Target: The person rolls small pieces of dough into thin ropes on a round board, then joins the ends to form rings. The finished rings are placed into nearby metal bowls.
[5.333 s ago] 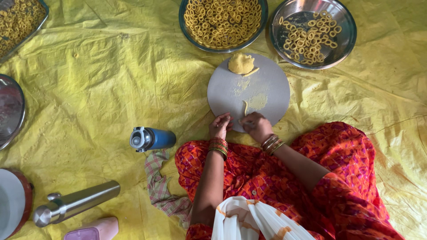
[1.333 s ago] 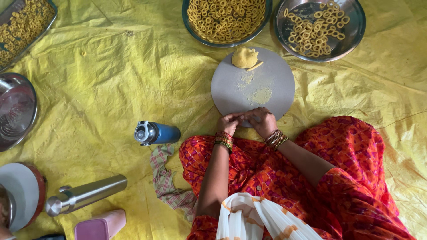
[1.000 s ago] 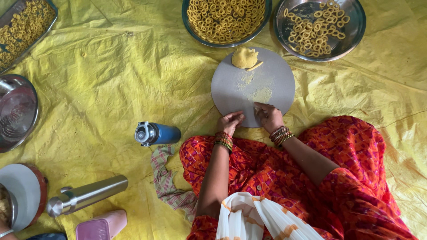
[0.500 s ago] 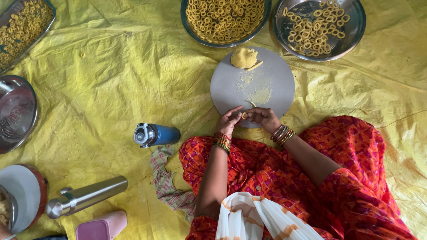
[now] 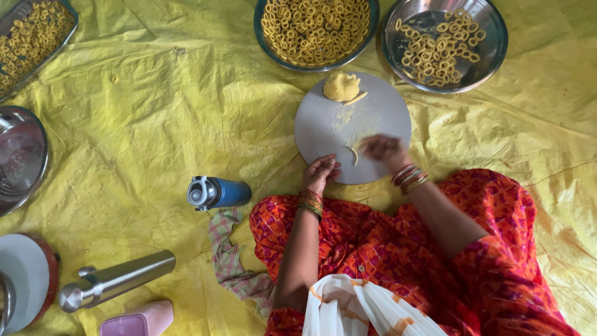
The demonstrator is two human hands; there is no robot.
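Observation:
A round grey board (image 5: pixel 385 112) lies on the yellow sheet in front of my crossed legs. A lump of yellow dough (image 5: pixel 341 87) sits at its far edge. A thin curved strip of dough (image 5: pixel 354 155) lies near the board's near edge. My left hand (image 5: pixel 320 174) rests on that edge with fingers loosely curled and holds nothing. My right hand (image 5: pixel 385 149) is blurred in motion just right of the strip, fingers spread low over the board. Both wrists wear bangles.
A bowl (image 5: pixel 257 28) heaped with yellow dough rings and a steel bowl (image 5: pixel 497 53) with fewer rings stand beyond the board. A tray of rings (image 5: pixel 37 37) is far left. A steel bowl (image 5: pixel 22 158), blue bottle (image 5: pixel 217 191), steel flask (image 5: pixel 115 281), checked cloth (image 5: pixel 230 261) and pink container (image 5: pixel 134 320) lie left.
My hands were close together at the board's near edge with the dough strip between them. The right hand has swept to the right over the board; the left stays at the edge.

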